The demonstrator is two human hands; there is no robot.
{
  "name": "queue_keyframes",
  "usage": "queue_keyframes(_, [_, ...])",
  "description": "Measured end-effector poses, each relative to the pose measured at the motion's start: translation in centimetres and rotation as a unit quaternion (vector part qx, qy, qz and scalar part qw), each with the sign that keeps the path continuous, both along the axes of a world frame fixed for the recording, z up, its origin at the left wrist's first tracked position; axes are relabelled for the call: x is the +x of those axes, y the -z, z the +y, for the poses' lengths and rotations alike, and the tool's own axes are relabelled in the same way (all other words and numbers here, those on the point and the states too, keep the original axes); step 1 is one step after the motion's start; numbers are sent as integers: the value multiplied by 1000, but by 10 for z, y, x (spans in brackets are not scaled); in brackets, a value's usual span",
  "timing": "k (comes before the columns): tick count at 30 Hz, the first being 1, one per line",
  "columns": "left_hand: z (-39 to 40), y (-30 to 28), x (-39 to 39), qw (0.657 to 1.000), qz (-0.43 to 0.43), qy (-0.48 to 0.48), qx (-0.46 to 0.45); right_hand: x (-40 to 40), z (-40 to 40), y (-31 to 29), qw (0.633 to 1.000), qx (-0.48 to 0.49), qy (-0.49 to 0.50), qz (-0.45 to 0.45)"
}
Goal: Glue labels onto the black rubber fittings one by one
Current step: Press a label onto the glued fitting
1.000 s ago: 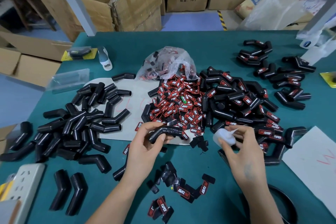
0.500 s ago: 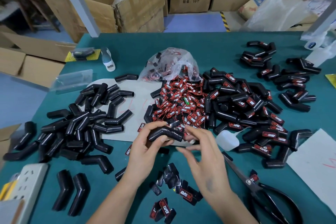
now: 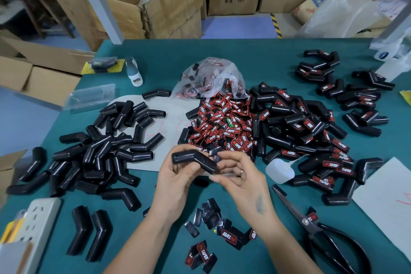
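Left hand (image 3: 178, 179) curled round a bent black fitting (image 3: 193, 159), gripped above the table's near middle, thumb over the top. Right hand (image 3: 241, 179) just beside it, fingertips pinching a small dark label (image 3: 213, 152) at the fitting's right end; label face too small to read.

Behind the hands, toward the table's centre, a heap of red-and-black labels (image 3: 222, 127) spilling from a clear bag (image 3: 211, 78). Left of that, a pile of bare fittings (image 3: 106, 151) reaching almost to the left edge. Right of it, a pile of labelled fittings (image 3: 311, 131), with a smaller cluster (image 3: 347, 93) near the far right corner.

White glue bottle (image 3: 279, 170) lying on its side just right of the right hand, touching the labelled pile. Scissors (image 3: 322, 233) along the near right edge, blades pointed toward the hands. Loose labels (image 3: 222, 229) scattered between the forearms near the front edge. White power strip (image 3: 33, 224) at the near left corner. White paper (image 3: 387, 202) at the right edge.

Bare green cloth (image 3: 255, 55) mostly along the far edge; narrow strips only around the hands.
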State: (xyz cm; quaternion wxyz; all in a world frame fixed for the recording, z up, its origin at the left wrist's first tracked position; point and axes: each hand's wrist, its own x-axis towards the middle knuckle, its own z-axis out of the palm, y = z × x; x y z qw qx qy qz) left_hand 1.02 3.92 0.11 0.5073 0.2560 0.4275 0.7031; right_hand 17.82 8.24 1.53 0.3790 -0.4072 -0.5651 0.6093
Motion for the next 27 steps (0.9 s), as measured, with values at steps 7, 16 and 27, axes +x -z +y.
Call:
queue_keyframes(7, [1, -8, -11, 998, -12, -54, -13, 12, 2, 23, 917, 278, -11, -285])
queue_keyframes(16, [1, -5, -11, 998, -1, -62, -21, 20, 8, 26, 815, 377, 49, -438])
queue_keyframes(27, [-4, -9, 0, 999, -28, 39, -16, 8, 14, 31, 782, 372, 46, -498])
